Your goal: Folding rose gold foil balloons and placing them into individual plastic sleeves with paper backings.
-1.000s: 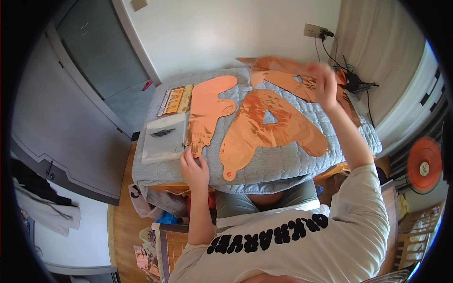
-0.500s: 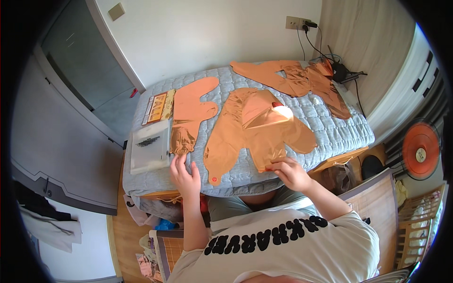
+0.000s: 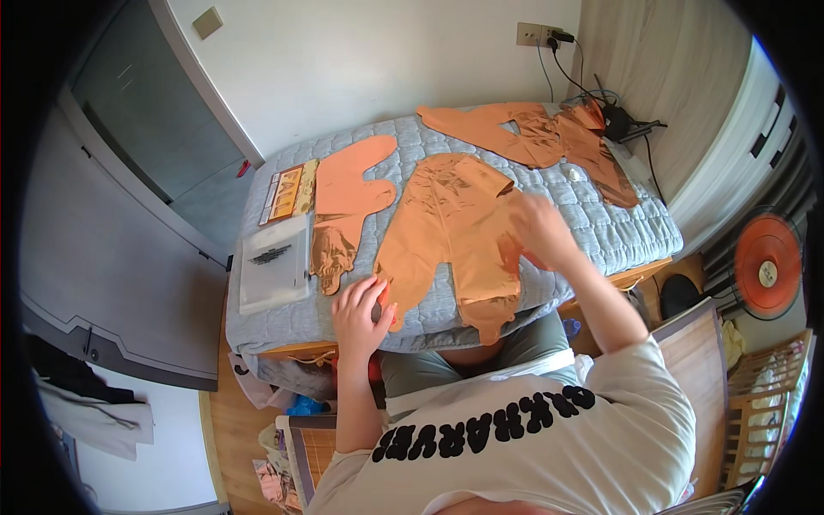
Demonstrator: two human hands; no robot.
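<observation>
A flat, uninflated copper-orange foil balloon [image 3: 442,202], shaped like a large letter, lies in front of me on the quilted bed. My left hand [image 3: 355,316] rests at its lower left leg, fingers and thumb apart against the foil edge. Over the balloon's right side is my right hand [image 3: 545,230], smeared by motion, so its grip does not show. Another flat foil balloon [image 3: 348,184] lies to the left, crumpled at its lower end. A third foil balloon [image 3: 506,133] stretches across the back right, wrinkled toward its right end.
At the bed's left lie a clear plastic sleeve [image 3: 273,279] with thin dark sticks and a printed package [image 3: 290,192]. Cables and a black device [image 3: 616,123] sit at the back right corner. An orange fan [image 3: 766,270] stands right of the bed [image 3: 614,227].
My right hand has moved from the balloon's lower edge up and right. The middle balloon's folded part now lies flatter, its lower right leg reaching nearer me. My left hand has shifted right onto it.
</observation>
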